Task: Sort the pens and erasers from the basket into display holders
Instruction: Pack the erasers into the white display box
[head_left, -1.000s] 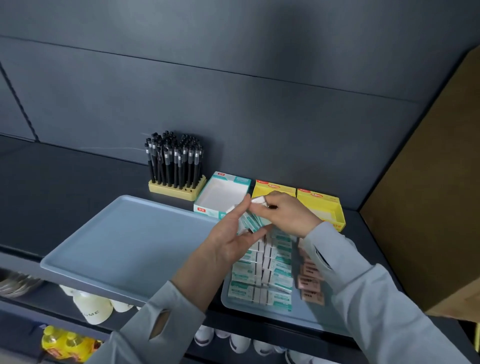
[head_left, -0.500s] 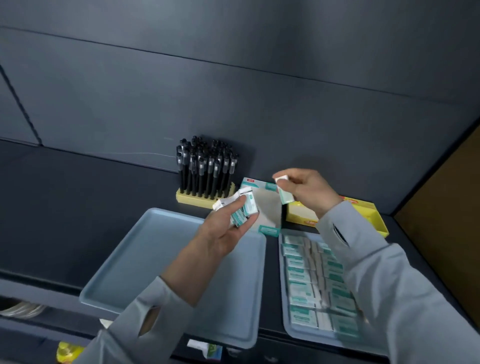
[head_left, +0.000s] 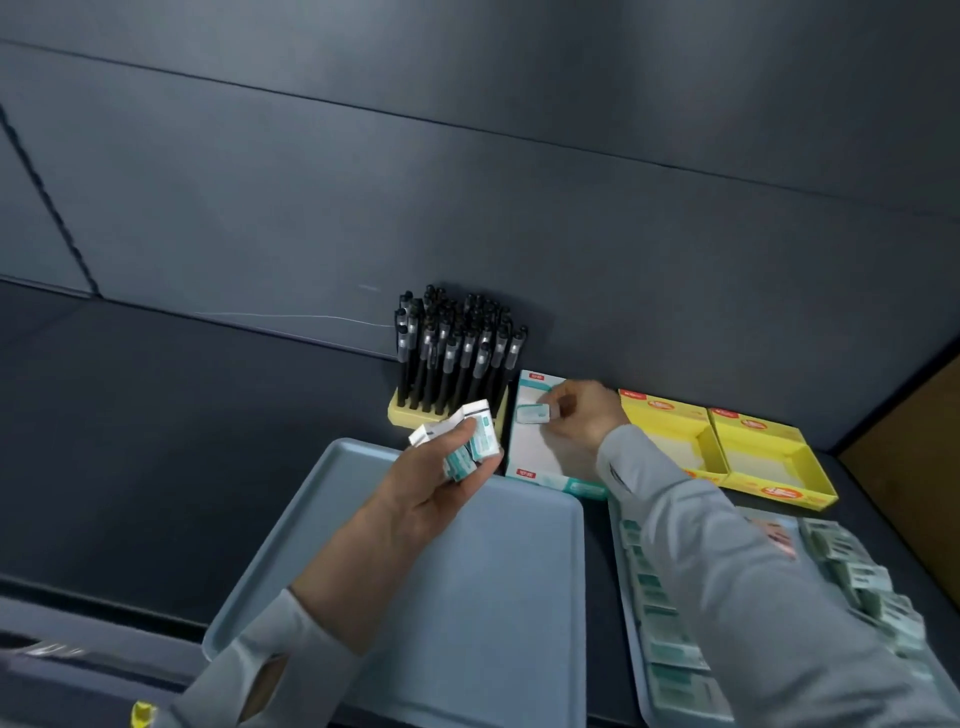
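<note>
**Erasers at the teal-edged display box**

Right hand (head_left: 582, 415) pinches one teal-sleeved eraser (head_left: 535, 413) over the far end of the single teal-edged box (head_left: 535, 460). Left hand (head_left: 426, 499) grips a cluster of erasers (head_left: 470, 441), at least three, above one bare tray (head_left: 467, 597). Two yellow boxes (head_left: 670, 421) stand to the right. A second tray (head_left: 619, 571) carries eraser rows (head_left: 670, 654). The red box labels are too blurred to read.

Setting: shop, stationery display. Dark shelf (head_left: 182, 415) against dark wall panels (head_left: 467, 182). Far side, left to right: yellow holder (head_left: 410, 418) packed with upright black pens (head_left: 457, 353); open teal-and-white box (head_left: 535, 457) with red labels; two open yellow boxes (head_left: 660, 410), likewise labelled. Near side: grey tray (head_left: 467, 597) left; second tray (head_left: 619, 561) right, carrying rows of identical wrapped erasers (head_left: 670, 654). Stock in multiples, set out by kind.
</note>
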